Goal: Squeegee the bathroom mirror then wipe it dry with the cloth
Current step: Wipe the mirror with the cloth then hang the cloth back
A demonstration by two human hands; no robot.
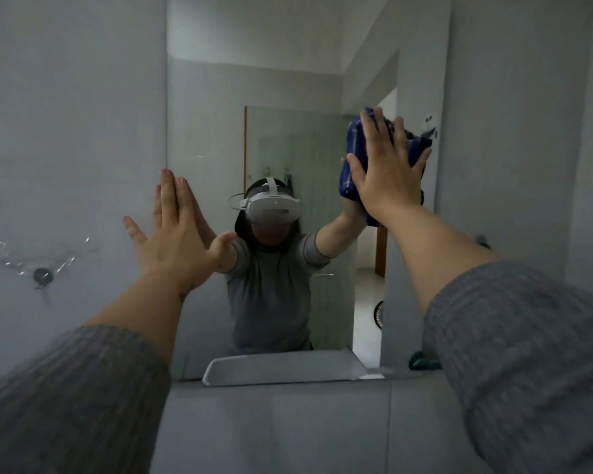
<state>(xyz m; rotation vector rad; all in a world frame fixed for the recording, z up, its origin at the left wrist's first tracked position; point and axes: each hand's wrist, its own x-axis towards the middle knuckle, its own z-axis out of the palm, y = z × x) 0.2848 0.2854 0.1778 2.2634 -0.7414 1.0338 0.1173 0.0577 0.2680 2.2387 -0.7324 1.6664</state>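
In the head view, the blue cloth (355, 155) is pressed against the mirror (220, 131) near its right edge, in the upper part of the glass, under the right hand (387, 172). That hand is laid flat with the fingers spread, so the bunched cloth is pinned to the glass by the palm rather than pinched; the spread is judged to give a broad, even pressure for drying. The left hand (177, 230) is held open with its fingers close together and the thumb out, placed flat at the mirror's left edge, apparently as a brace while the body leans over the sink (288, 369) below the lower edge. No squeegee can be seen, so the squeegee step is judged finished and the wiping step in hand. Both grey sleeves are pushed back from the wrists, presumably to be kept dry.
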